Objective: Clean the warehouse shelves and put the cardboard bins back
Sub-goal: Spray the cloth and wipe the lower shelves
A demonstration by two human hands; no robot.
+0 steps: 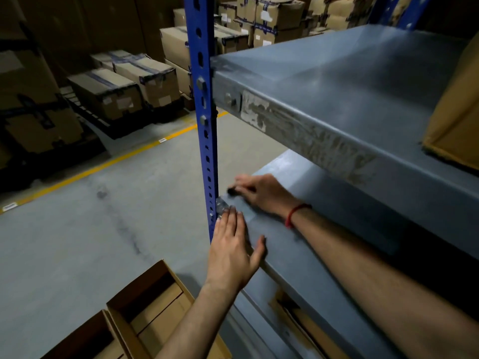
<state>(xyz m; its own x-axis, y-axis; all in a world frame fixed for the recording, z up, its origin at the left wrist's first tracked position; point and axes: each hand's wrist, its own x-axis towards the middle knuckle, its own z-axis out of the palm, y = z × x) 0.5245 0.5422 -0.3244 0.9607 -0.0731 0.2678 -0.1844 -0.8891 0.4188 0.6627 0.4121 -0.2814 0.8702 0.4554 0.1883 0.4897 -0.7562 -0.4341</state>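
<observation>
Warehouse aisle, grey concrete floor [77, 242] w/ a yellow line [103, 164], taped boxes [124, 92] stacked beyond. I'm at a steel rack with a blue post [204, 141] and grey shelves.

My left grip [232, 252] lies flat on the lower shelf [298, 255] at its front corner by the post, fingers straight, thumb over the edge, holding nothing. My right grip [261, 194] is just behind it on the same corner, fingers curled round a small dark thing [231, 190]; can't tell if it's a scraper or a rag. Between the two is a shiny patch [223, 206], prob. old tape.

Shelf paint looks smooth, dull and dusty. The upper shelf [337, 73] has torn label residue [311, 141] along its front edge. The steel should be stiff enough to lean on, so I can press hard; the residue will likely need scraping, not just wiping.

Bins [145, 296] sit on the floor below-left of me, well apart from the shelf. They're brown, open-topped and look empty. Another bin [456, 120] sits on the upper shelf at far right. I'd guess they're light but floppy, w/ walls that bow if pinched. Best taken by two opposite walls or from under the base, both grips.
</observation>
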